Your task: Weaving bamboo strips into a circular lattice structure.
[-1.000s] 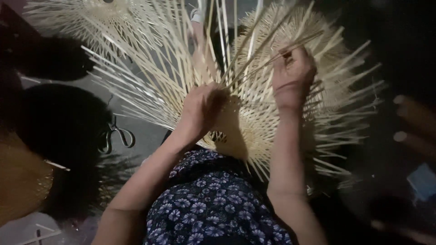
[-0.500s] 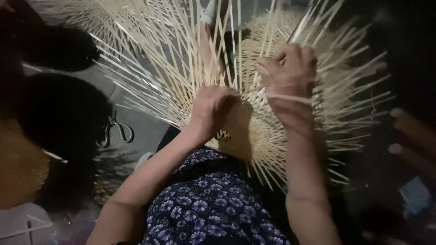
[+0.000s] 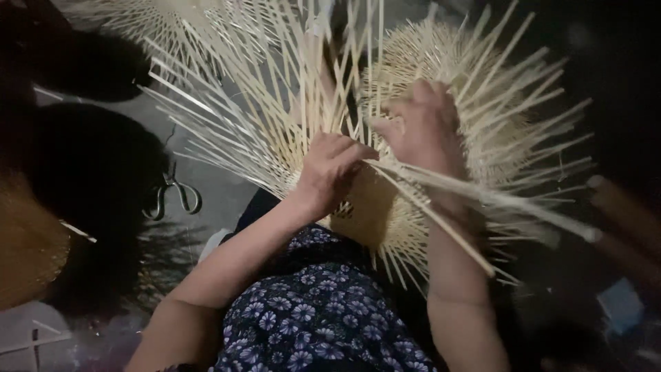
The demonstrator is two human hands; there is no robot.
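- Pale bamboo strips everywhere: the half-woven basket sits in front of your lap, its loose strips fanning out up and to both sides.
- Your left hand is curled tight at the woven centre, fingers closed on the strips right where they cross.
- Your right hand is just beside it, a little higher, clenched round a bundle of long strips that run down to the right across your forearm.
- Both hands are close, almost touching, over the woven base.
- Scissors lie on the grey floor to your left, well apart from the hands.
- A second woven piece with splayed strips lies at the top left.
- Your blue flowered garment fills the bottom of the view.
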